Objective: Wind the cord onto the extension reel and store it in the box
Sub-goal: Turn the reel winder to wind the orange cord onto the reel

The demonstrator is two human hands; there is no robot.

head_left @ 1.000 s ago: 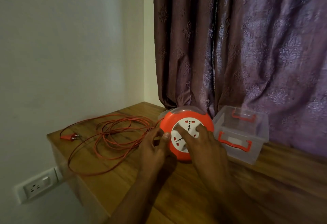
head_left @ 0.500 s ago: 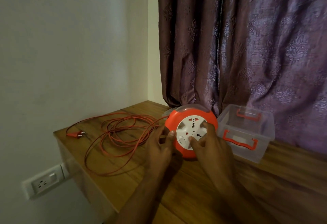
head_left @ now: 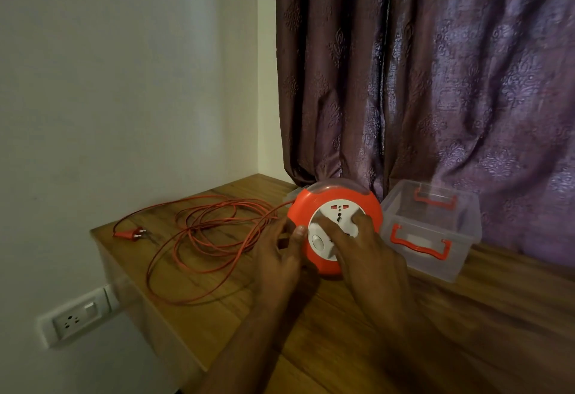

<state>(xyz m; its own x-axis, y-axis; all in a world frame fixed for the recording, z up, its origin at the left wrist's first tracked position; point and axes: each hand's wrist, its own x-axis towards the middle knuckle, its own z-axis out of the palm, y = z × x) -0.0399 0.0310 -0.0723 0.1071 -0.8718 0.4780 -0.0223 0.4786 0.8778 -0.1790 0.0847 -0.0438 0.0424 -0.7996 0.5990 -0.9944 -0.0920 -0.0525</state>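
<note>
An orange extension reel (head_left: 367, 207) with a white socket face stands on edge on the wooden table (head_left: 466, 316). My left hand (head_left: 278, 256) grips its left rim, thumb on the orange edge. My right hand (head_left: 364, 247) lies on the white socket face with fingers spread over it. The orange cord (head_left: 199, 238) runs from the reel's left side and lies in loose loops on the table. Its plug (head_left: 130, 233) rests near the table's left corner. A clear plastic box (head_left: 431, 228) with orange latches stands open just right of the reel.
A purple curtain (head_left: 420, 82) hangs behind the reel and box. The white wall (head_left: 124, 82) is to the left, with a wall socket (head_left: 76, 319) below the table's left edge. A clear lid partly shows behind the reel.
The white socket face has turned under my right hand, whose fingers have shifted across it. My left hand stays on the rim. The cord loops have drawn slightly toward the reel.
</note>
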